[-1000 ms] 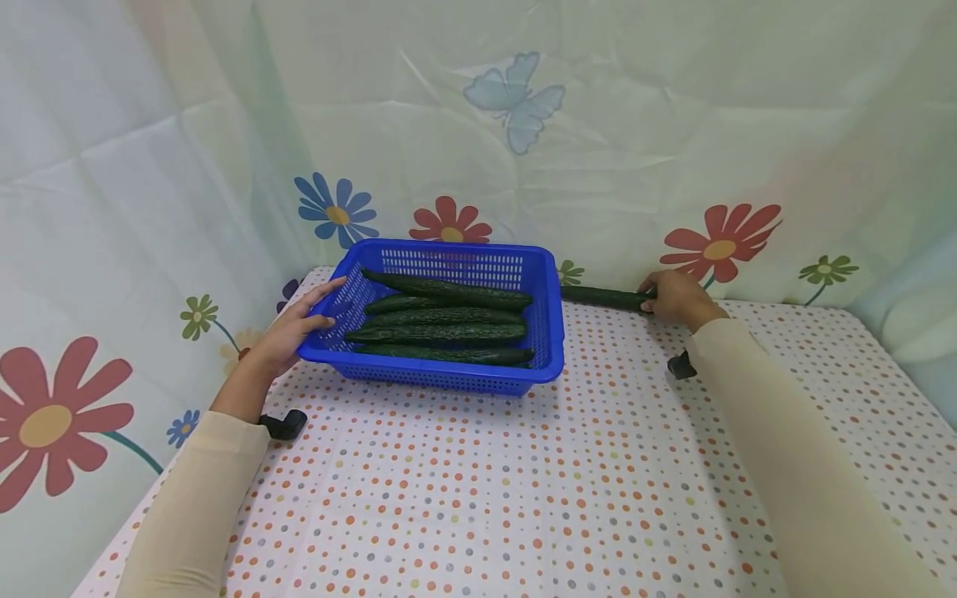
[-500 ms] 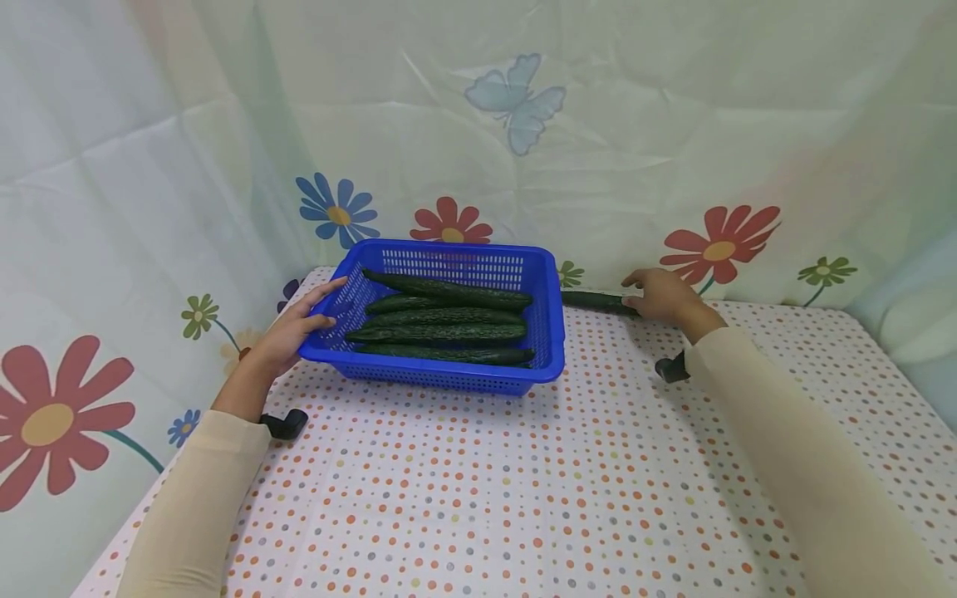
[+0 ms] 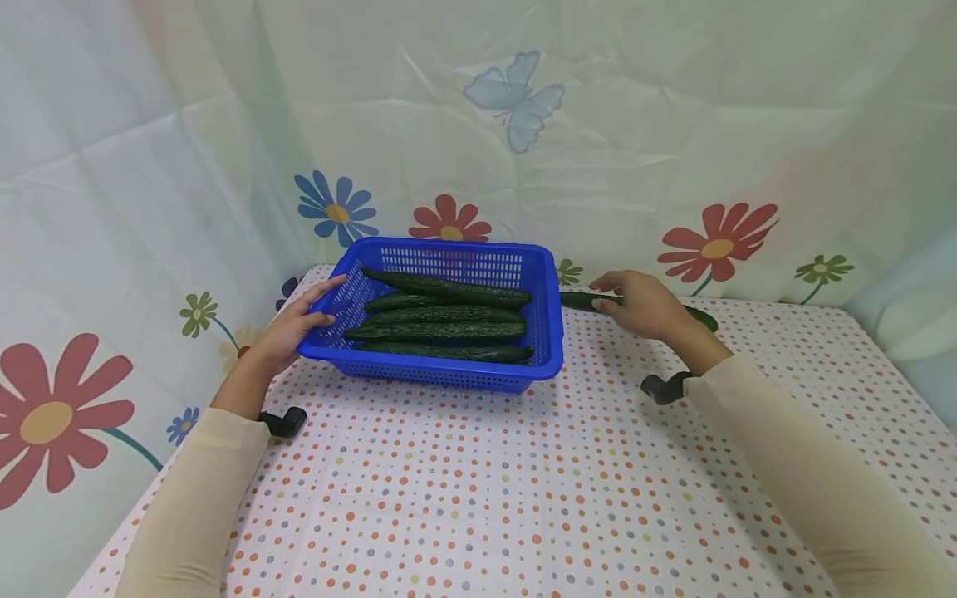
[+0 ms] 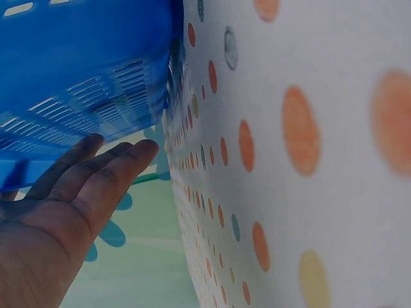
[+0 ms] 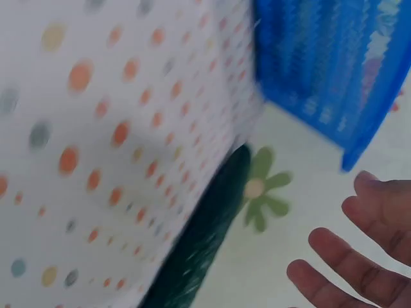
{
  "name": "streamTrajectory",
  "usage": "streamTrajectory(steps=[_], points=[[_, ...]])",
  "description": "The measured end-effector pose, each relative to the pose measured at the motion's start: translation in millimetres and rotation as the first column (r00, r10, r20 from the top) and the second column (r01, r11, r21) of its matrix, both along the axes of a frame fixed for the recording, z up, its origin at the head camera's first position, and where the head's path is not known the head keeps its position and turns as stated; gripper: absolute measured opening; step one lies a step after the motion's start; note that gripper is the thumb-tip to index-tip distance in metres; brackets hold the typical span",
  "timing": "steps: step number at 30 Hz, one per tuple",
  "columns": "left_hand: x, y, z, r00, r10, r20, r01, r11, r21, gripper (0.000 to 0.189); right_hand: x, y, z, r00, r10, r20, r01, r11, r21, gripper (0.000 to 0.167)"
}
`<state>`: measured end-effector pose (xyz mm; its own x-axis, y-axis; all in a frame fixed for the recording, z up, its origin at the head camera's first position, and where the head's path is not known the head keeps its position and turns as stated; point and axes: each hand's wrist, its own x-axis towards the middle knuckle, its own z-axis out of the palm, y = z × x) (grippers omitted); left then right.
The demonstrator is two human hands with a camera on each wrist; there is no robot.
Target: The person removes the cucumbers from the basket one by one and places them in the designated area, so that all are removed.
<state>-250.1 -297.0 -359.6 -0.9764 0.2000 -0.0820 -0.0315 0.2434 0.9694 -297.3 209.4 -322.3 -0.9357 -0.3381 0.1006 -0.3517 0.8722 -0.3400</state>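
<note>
My left hand (image 3: 287, 332) holds the left end of the blue plastic basket (image 3: 441, 375), its thumb over the rim. In the left wrist view, several straight fingers (image 4: 109, 176) lie against the basket's outer wall. Several dark green cucumbers (image 3: 449, 332) lie lengthwise inside. Right of the basket, another cucumber (image 3: 703, 318) lies on the table along the back, its middle hidden by my right hand (image 3: 643, 307). That hand hovers over it with fingers spread and nothing held. In the right wrist view, the fingers are apart from the cucumber (image 5: 205, 231).
A white dotted cloth (image 3: 463, 482) covers the table. Behind it and at the left hangs a pale curtain (image 3: 598, 124) printed with flowers and a butterfly. A black wrist camera (image 3: 665, 388) sits below the right wrist, another (image 3: 286, 423) below the left.
My right hand has let go of the cucumber's right end and moved left above it, uncovering that end. The cucumber still lies beside the basket. My left hand stays put.
</note>
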Motion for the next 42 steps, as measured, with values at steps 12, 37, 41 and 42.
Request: streamTrajectory(steps=[12, 37, 41, 42], points=[[1.4, 0.9, 1.1, 1.000, 0.003, -0.001, -0.003, 1.000, -0.011, 0.065, 47.0, -55, 18.8, 0.968, 0.229, -0.103, -0.241, 0.962, -0.126, 0.031], [4.1, -1.2, 2.6, 1.000, -0.023, 0.007, 0.023, 1.000, 0.009, 0.065, 50.0, -176, 6.0, 0.935, 0.268, 0.234, -0.279, 0.960, 0.016, 0.042], [3.8, 0.3, 4.0, 1.000, -0.025, 0.008, 0.025, 1.000, 0.007, 0.066, 42.3, -185, 3.0, 0.918, 0.266, 0.294, -0.287, 0.957, 0.031, 0.041], [3.6, 0.6, 4.3, 1.000, -0.025, 0.010, 0.025, 1.000, 0.007, 0.066, 40.5, -186, 2.2, 0.913, 0.266, 0.309, -0.290, 0.956, 0.035, 0.040]])
